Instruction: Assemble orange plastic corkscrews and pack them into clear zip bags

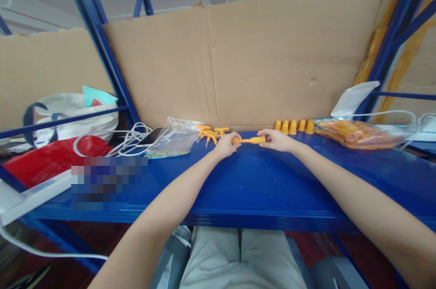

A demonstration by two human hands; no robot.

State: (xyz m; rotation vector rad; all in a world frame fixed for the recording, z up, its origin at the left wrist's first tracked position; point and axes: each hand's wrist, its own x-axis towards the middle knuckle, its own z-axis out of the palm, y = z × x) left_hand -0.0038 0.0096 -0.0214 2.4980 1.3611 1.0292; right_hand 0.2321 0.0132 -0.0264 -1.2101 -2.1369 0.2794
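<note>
Above the blue shelf top, my left hand is closed around the handle end of an orange plastic corkscrew. At its other end, my right hand pinches a wider orange sleeve, which is in line with the corkscrew. Whether the two parts are joined is too small to tell. Just left of my left hand lie several orange T-handled corkscrews with metal spirals. Beyond my right hand, several orange tapered caps stand in a row by the cardboard.
A clear bag of orange parts lies at the right. Leftward are a plastic bag, a phone, white cables and a red bag. A cardboard panel closes off the back, between blue posts.
</note>
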